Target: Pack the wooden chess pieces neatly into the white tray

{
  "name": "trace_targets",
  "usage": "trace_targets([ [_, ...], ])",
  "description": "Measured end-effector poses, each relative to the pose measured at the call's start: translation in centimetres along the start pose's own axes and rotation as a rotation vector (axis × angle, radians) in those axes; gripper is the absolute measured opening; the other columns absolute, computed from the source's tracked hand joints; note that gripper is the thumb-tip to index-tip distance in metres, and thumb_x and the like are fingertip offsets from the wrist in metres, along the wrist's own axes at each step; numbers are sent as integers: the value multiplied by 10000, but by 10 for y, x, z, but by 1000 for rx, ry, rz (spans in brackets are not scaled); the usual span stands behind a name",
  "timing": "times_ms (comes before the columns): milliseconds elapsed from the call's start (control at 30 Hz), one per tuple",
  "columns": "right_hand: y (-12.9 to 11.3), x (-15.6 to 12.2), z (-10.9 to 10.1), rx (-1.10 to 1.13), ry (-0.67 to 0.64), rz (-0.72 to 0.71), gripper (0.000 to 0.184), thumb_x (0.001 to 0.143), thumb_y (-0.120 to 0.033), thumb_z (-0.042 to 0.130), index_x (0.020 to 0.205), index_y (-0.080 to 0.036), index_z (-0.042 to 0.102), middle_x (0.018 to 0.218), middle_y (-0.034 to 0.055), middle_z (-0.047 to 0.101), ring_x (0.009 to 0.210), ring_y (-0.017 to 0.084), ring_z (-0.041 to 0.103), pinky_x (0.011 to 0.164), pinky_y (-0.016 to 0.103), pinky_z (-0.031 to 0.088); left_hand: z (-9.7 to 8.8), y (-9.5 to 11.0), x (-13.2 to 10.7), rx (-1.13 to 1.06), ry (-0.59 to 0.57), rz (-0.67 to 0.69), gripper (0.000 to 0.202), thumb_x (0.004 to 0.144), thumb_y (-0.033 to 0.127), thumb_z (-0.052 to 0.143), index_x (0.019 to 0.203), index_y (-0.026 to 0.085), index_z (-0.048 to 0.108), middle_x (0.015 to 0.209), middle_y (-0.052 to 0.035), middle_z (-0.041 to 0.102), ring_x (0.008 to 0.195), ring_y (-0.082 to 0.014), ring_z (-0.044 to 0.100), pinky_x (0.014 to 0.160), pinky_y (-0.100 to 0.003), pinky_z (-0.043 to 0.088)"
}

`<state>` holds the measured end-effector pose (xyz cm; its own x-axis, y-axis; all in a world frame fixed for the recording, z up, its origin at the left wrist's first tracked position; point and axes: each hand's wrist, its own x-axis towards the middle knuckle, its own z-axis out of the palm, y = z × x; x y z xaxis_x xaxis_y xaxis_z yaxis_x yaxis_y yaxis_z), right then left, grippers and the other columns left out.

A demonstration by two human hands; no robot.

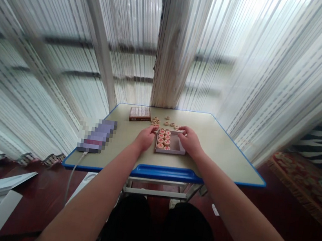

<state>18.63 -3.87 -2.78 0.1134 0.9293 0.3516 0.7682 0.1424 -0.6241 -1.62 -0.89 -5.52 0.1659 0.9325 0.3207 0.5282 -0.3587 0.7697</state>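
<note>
A box (170, 151) is flanked on the worktop (219, 152) by both hands. The left hand (146, 137), fingers curled, is set against its left wall beside the packed discs (164, 138); the right hand (190, 141) is curled over the far-right corner. Any pinch cannot be told. Loose discs (166, 122) lie beyond.

I see bright daylight through the far curtains (171, 39), glare at top, edges stretched and blurred, floor (255, 212) dim.
</note>
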Motion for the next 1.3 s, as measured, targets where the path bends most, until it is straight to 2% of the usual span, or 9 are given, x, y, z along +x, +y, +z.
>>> trace_targets([
  [167,-4,3,4,-21,48,54,264,767,-257,458,946,-169,629,857,68,616,852,192,541,791,288,394,-10,4,4,268,172,159,539,619,-10,388,1059,163,649,1117,-67,666,1069,-187,586,994,-340,434],
  [300,-5,2,2,-2,9,87,198,758,-270,451,800,-191,627,835,60,640,828,189,547,768,280,385,-8,12,23,425,38,213,561,630,-23,406,1129,83,638,1190,-139,632,1138,-224,546,1024,-351,397],
  [467,-2,8,-2,16,-69,141,207,737,-325,461,694,-188,610,728,36,627,729,174,547,664,268,381,-5,9,52,547,-93,276,422,694,55,456,995,197,716,1051,-77,701,1090,-231,559,995,-387,410],
  [600,-2,26,-5,75,-238,240,310,719,-414,477,518,-186,537,430,-5,447,478,141,454,499,263,338,-7,-6,58,488,-103,256,365,705,89,460,897,229,737,1011,-31,716,1038,-202,586,960,-361,440],
  [700,-2,39,-5,160,-298,320,289,715,-405,475,507,-204,474,362,-33,337,397,121,359,438,265,305,-10,-8,54,428,-140,250,377,663,34,432,797,204,740,1030,-31,708,1015,-186,600,949,-327,447],
  [800,2,45,-2,240,-267,351,254,700,-387,483,522,-221,410,388,-39,319,410,113,324,428,266,284,-10,-5,53,482,-100,230,364,692,63,450,897,168,732,994,-80,701,996,-215,595,936,-350,451],
  [900,4,44,1,309,-122,318,278,672,-380,523,495,-218,381,407,-45,294,439,104,296,446,269,259,-7,-4,57,560,-86,265,429,721,77,452,1067,171,687,1180,-94,626,1128,-238,518,1004,-390,393],
  [1100,-2,42,3,400,0,160,293,682,-361,506,458,-191,424,446,-44,333,474,90,310,500,262,278,-7,-5,64,646,-183,330,341,776,155,435,923,183,741,1209,-83,609,1158,-243,486,1052,-400,336],
  [1300,-3,43,0,515,27,129,277,673,-358,530,469,-181,474,411,-59,328,438,79,305,471,248,273,-18,0,61,656,-148,282,413,776,252,475,1136,197,669,1297,-80,541,1210,-284,424,1082,-439,285],
])
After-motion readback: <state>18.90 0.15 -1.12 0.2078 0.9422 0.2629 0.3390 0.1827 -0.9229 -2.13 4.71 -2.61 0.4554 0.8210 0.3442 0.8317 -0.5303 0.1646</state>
